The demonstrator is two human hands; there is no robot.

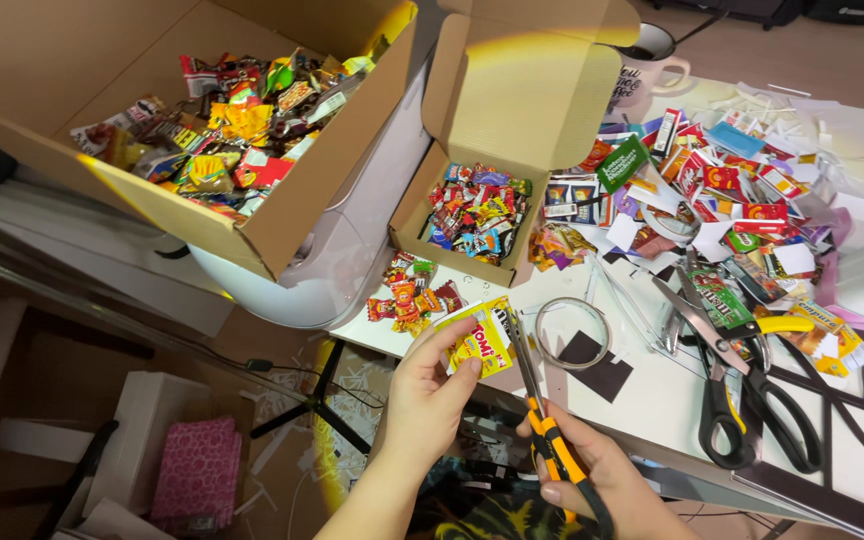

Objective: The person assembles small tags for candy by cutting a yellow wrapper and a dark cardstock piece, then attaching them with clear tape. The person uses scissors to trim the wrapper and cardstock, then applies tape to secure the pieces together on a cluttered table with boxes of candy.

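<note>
— What's in the left hand [430,392]?

— A small yellow printed paper sheet [479,337], pinched at its near left corner between thumb and fingertips. It's held just above the near edge of the white table [652,400].

— And the right hand [592,478]?

— Closed around the orange-and-black handles of a pair of scissors [542,410]. The blades point away, lying right along the sheet's right edge.

— How would that sheet handle?

— I'd say very light and floppy, thin glossy paper. It would bend or crease if squeezed, so a corner pinch close to the blades looks the sensible hold; the far end sags otherwise.

— What's around them?

— Just right, a roll of clear tape [572,333] and dark paper scraps. Further right, larger black-handled scissors [752,400] amid a heap of cut miniature wrappers. Beyond the sheet, a small open cardboard box [432,200] full of tiny printed packets; far left, a bigger cardboard box [282,230] holding more. A mug [647,70] stands at the far side.
</note>
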